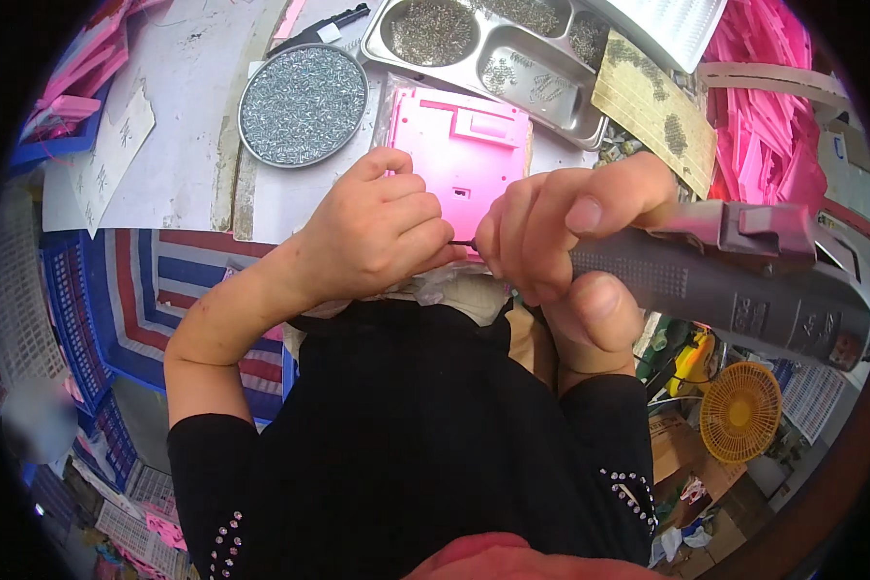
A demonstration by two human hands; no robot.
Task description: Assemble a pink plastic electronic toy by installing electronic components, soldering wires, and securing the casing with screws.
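Observation:
My right hand [580, 232] is wrapped round a dark grey electric screwdriver [686, 285], which lies nearly level. Its thin bit points left at the fingers of my left hand [382, 222]. The left hand is closed, fingers curled near the bit's tip; what they pinch, if anything, is hidden. Beyond both hands a pink plastic panel [435, 159] lies on the table, with a raised rectangular part at its far side and a small slot in the middle. My hands cover part of its near edge.
A round dish of small silvery pieces [304, 104] stands left of the panel. Behind it is a metal compartment tray [527, 82] with small springs or screws. Yellowed cardboard [662, 111] and piled pink parts [768, 116] lie right. A yellow basket [740, 413] sits lower right.

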